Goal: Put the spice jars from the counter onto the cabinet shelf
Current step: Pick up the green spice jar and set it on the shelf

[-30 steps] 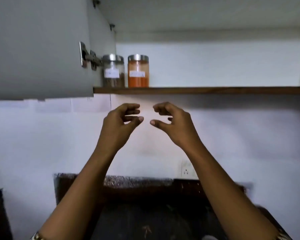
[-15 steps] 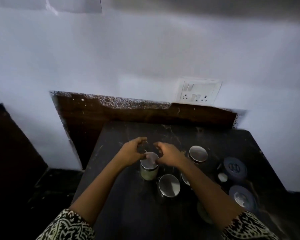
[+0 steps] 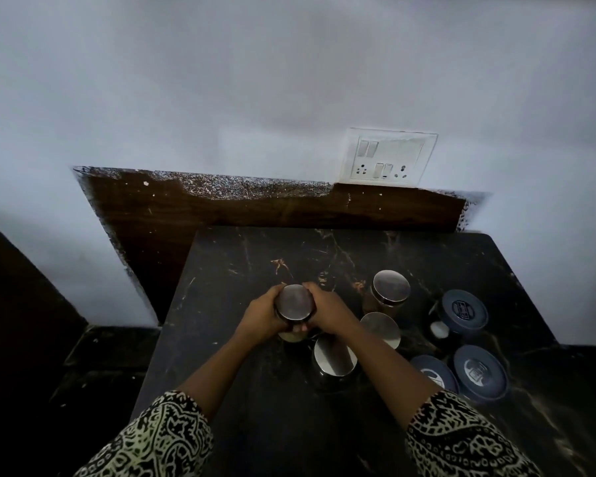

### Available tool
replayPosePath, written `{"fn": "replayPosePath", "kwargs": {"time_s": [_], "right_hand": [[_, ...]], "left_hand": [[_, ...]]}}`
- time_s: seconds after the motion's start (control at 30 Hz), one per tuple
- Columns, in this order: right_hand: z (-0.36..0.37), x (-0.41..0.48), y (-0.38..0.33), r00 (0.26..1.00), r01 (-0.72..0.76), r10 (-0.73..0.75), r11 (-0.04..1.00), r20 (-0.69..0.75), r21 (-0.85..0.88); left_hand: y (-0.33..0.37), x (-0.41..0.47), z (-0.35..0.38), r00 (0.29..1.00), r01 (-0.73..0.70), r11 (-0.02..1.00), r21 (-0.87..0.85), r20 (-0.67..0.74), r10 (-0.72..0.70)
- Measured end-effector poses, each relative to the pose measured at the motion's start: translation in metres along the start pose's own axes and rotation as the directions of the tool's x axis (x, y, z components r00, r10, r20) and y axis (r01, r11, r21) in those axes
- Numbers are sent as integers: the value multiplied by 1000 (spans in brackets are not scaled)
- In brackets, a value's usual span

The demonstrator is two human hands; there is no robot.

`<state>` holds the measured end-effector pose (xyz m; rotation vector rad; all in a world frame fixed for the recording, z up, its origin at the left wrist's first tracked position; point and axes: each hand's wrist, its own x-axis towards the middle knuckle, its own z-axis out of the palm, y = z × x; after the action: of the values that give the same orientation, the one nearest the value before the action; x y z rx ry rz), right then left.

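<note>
A glass spice jar with a steel lid point(image 3: 294, 302) and pale contents stands on the dark marble counter point(image 3: 241, 390). My left hand point(image 3: 263, 318) grips its left side and my right hand point(image 3: 327, 313) grips its right side. Three more steel-lidded spice jars stand to the right: one at the back point(image 3: 391, 287), one in the middle point(image 3: 381, 329) and one nearest me point(image 3: 334, 358). The cabinet shelf is out of view.
Three dark blue round containers point(image 3: 464, 309) point(image 3: 479, 371) point(image 3: 433, 372) and a small white cap point(image 3: 438, 329) sit at the counter's right side. A switch and socket plate point(image 3: 387, 156) is on the white wall behind. The floor drops away left of the counter.
The view swung down from the shelf to the counter. Both hands came down and closed around the pale spice jar, which they only hovered over half a second ago.
</note>
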<state>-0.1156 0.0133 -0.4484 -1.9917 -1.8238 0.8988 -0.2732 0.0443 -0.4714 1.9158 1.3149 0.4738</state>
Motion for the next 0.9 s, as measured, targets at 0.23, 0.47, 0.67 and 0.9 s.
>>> {"fn": "replayPosePath", "kwargs": {"time_s": [0.23, 0.47, 0.67, 0.9], "right_hand": [[-79, -30, -27, 989, 145, -138, 978, -56, 150], [-168, -83, -53, 945, 320, -249, 839, -212, 440], [-221, -116, -49, 888, 459, -348, 654, -300, 601], [-271, -140, -36, 801, 572, -278, 617, -531, 540]], "left_hand": [[54, -8, -50, 985, -148, 973, -177, -113, 129], [149, -19, -96, 943, -307, 878, -367, -238, 230], [246, -32, -113, 905, -419, 752, -508, -296, 305], [331, -31, -84, 867, -465, 793, -392, -380, 321]]}}
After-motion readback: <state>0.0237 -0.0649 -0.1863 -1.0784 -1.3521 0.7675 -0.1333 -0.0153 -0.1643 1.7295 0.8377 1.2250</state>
